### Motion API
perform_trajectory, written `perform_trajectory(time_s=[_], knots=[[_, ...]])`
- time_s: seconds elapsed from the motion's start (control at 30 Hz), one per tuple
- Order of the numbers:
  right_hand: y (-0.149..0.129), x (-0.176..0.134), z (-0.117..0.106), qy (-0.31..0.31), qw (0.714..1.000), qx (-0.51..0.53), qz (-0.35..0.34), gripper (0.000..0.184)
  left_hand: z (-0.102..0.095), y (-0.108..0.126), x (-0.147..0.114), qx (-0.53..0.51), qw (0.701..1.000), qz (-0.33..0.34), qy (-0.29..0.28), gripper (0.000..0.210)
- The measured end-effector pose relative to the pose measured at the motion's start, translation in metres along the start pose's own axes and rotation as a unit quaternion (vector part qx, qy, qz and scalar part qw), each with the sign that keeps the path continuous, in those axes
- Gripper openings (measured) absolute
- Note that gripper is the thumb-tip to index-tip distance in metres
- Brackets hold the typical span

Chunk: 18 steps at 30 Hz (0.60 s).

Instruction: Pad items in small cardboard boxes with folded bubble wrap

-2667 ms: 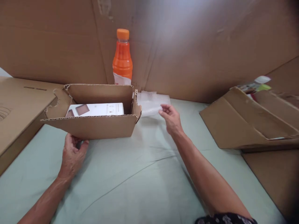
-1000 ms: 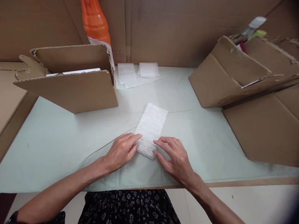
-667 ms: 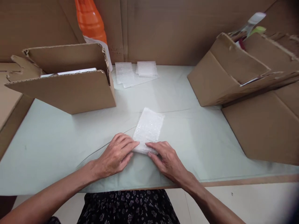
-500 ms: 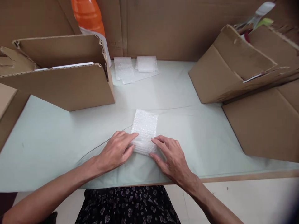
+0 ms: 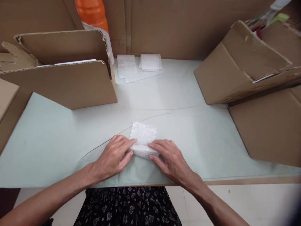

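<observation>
We see the bubble wrap [image 5: 143,135] lying on the pale green table [image 5: 188,131], well in front of the open cardboard box [image 5: 68,84] and off to its right. Its near end is rolled up. The left hand [image 5: 113,158] and the right hand [image 5: 170,160] press that roll from either side, fingers bent and gripping it. More bubble wrap sheets [image 5: 138,66] lie just to the right of the box, and an orange bottle [image 5: 92,12] stands behind it.
</observation>
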State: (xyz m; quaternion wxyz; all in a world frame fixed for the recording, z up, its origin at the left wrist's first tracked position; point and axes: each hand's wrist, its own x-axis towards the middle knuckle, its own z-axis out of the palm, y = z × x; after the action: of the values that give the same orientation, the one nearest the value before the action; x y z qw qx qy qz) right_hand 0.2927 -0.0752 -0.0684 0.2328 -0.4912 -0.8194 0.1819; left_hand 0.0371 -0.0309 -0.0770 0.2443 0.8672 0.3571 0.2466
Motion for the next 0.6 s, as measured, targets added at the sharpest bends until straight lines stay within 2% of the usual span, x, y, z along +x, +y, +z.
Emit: perform_trajectory(time_s=[0.07,0.17,0.23,0.27,0.3,0.37,0.47,0.53,0.6], knots=[[-0.003,0.002,0.001,0.031,0.997,-0.064,-0.013,0.031,0.003,-0.006,0.009,0.045,0.999,-0.011,0.016,0.031],[-0.001,0.011,0.006,0.006,0.991,-0.129,-0.041,0.029,0.004,-0.013,0.022,0.064,0.996,-0.052,0.042,0.027],[0.005,0.017,0.010,0.006,0.992,-0.118,-0.035,0.023,0.002,-0.011,0.022,-0.017,0.990,-0.128,0.055,0.031],[0.008,0.020,0.011,0.020,0.995,-0.091,-0.018,0.023,0.001,-0.009,0.020,-0.084,0.978,-0.183,0.059,0.036],[0.010,0.023,0.012,0.035,0.998,-0.055,0.007,0.023,0.000,-0.005,0.016,-0.162,0.955,-0.240,0.062,0.044],[0.011,0.025,0.012,0.047,0.996,0.035,0.071,0.027,-0.001,0.005,0.009,-0.323,0.882,-0.336,0.069,0.063],[0.005,0.025,0.010,-0.009,0.976,0.174,0.132,0.028,0.003,0.018,0.004,-0.495,0.773,-0.388,0.087,0.086],[0.001,0.024,0.006,-0.037,0.964,0.228,0.131,0.029,0.007,0.024,0.005,-0.539,0.738,-0.396,0.093,0.090],[0.000,0.022,0.001,-0.037,0.959,0.247,0.133,0.037,0.010,0.028,0.007,-0.542,0.737,-0.394,0.085,0.089]])
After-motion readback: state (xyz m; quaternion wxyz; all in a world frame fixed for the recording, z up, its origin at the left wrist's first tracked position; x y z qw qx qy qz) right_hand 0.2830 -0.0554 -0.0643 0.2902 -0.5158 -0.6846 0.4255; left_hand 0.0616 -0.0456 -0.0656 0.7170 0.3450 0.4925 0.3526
